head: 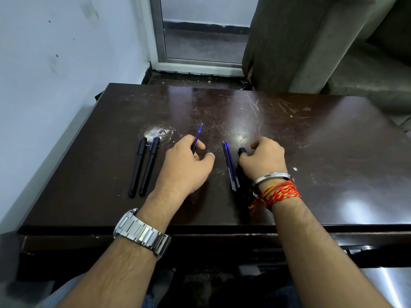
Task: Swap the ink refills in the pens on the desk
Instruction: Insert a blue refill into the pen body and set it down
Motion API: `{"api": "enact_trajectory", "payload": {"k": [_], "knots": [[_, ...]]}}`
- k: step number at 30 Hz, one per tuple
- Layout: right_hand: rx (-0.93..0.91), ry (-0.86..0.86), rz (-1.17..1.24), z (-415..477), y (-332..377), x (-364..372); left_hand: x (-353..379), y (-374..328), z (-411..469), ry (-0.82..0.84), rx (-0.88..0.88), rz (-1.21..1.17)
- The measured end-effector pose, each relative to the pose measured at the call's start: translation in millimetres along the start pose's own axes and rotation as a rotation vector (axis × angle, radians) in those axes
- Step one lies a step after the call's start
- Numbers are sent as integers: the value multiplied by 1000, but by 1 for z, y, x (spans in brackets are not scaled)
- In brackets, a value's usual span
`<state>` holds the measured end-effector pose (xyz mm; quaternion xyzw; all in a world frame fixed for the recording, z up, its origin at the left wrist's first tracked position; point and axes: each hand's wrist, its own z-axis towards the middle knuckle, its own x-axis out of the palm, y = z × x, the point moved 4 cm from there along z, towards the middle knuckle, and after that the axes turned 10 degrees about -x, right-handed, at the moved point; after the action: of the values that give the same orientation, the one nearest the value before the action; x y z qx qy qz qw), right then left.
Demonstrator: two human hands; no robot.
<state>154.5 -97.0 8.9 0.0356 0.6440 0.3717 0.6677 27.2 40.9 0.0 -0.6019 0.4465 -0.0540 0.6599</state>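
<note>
Left hand (186, 165) pinches a blue refill (198, 135) between thumb and fingers, tip pointing away, low over the desk (322, 152). Right hand (264, 158) curls round a dark pen (242, 151) — one end pokes out by the thumb. Two loose refills (230, 165) lie between the hands. Two black pens (149, 167) lie side by side, further left.

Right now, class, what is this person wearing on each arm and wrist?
Both forearms are bare, no sleeves. Behind the left hand sits a silver metal watch with a link bracelet. Behind the right hand are a plain silver bangle and knotted red-and-orange threads.
</note>
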Motion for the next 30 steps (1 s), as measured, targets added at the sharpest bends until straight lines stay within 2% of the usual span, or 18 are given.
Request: {"api": "enact_trajectory", "payload": {"k": [17, 21, 26, 30], "knots": [[76, 26, 37, 3, -12, -5, 2, 3, 0, 12, -9, 7], [70, -29, 78, 2, -11, -8, 3, 1, 0, 0, 1, 23], [-28, -201, 319, -3, 5, -11, 5, -2, -3, 22, 41, 67], [-74, -159, 569, -4, 22, -1, 6, -2, -3, 33, 47, 90]]}}
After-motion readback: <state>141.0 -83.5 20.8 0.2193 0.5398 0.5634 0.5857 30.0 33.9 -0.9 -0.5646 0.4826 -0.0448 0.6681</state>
